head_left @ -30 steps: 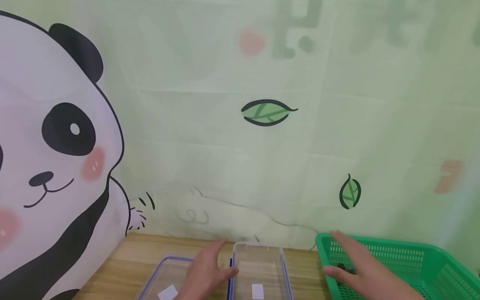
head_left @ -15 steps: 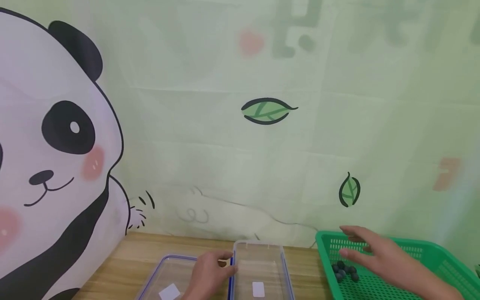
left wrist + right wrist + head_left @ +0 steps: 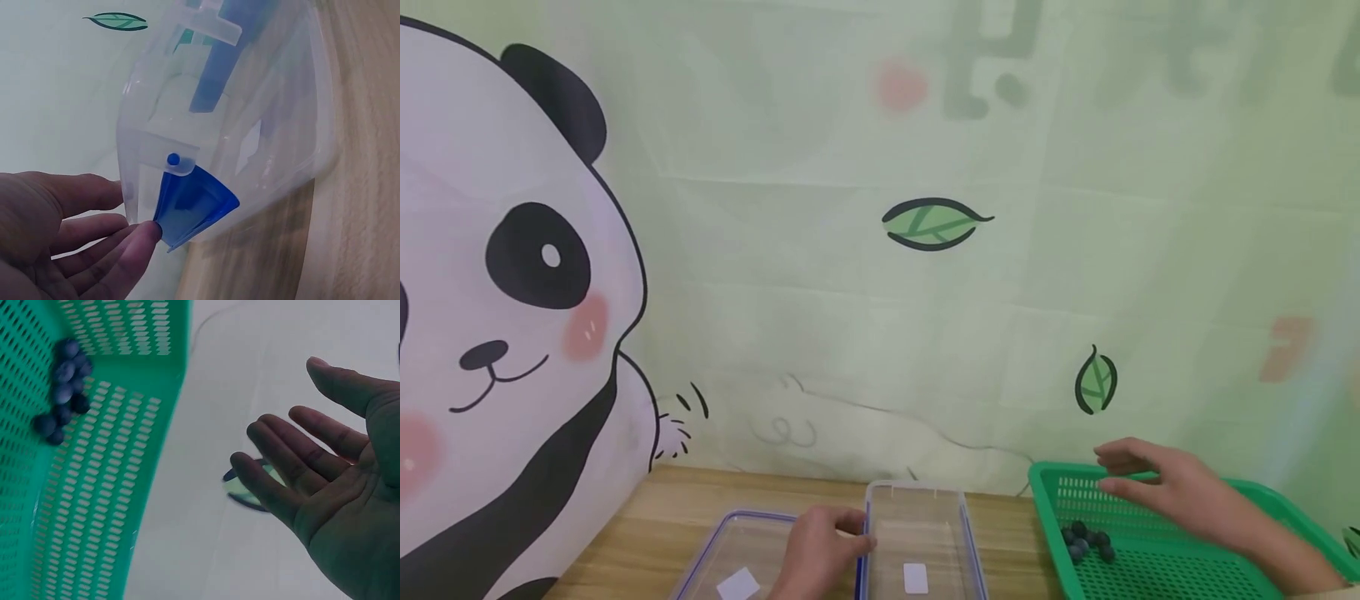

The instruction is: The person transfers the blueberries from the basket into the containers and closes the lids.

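A clear plastic container (image 3: 917, 521) with blue latches stands on the wooden table, and its lid (image 3: 730, 558) lies to its left. My left hand (image 3: 850, 537) rests at the container's left rim. In the left wrist view its fingertips (image 3: 147, 234) touch a blue latch (image 3: 194, 206) of the container (image 3: 262, 125). My right hand (image 3: 1150, 483) hovers over the far corner of a green basket (image 3: 1045, 482), palm open and holding nothing (image 3: 294, 469). Several blueberries (image 3: 1086, 542) lie in a cluster in the basket's near left corner (image 3: 62, 394).
A cloth backdrop with a panda (image 3: 512, 292) and leaf prints (image 3: 934, 223) hangs right behind the table (image 3: 655, 517). The basket's mesh wall (image 3: 112, 506) stands beside the right hand. White labels (image 3: 915, 579) sit on the container and the lid.
My right hand has lifted off the blueberries and moved up and right over the basket's far side, uncovering them. The left hand's fingers have drawn back to the container's rim.
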`<state>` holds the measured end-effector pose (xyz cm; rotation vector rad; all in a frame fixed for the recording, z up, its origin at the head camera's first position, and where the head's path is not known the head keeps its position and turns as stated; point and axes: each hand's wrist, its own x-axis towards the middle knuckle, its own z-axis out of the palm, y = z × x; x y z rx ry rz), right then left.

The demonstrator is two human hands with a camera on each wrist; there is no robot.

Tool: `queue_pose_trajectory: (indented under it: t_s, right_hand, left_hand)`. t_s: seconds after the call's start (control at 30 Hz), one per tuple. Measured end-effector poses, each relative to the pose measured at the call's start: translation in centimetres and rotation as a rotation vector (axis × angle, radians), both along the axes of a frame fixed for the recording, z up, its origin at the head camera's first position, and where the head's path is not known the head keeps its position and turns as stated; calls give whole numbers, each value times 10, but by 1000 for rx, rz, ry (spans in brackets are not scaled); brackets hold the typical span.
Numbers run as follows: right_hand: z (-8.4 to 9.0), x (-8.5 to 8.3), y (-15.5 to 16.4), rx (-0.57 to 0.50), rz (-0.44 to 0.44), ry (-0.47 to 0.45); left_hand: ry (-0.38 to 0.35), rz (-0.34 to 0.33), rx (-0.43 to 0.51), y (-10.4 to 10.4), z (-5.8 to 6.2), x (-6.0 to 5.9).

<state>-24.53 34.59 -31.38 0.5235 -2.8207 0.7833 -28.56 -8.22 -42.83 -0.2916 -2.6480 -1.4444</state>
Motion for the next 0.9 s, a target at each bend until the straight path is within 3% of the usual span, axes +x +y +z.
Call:
queue_pose_trajectory:
  t_s: [0.43,0.67,0.9]
  right_hand:
    - [-18,-16,40,19,32,53]
    - [-31,-23,51,-23,74,-23]
    - [-43,-36,46,-69,96,-131]
  left_hand:
    - [9,-57,126,10,-2,-3]
    - [-26,-87,181,9,-7,-1]
    - [-67,-64,145,2,-5,-1]
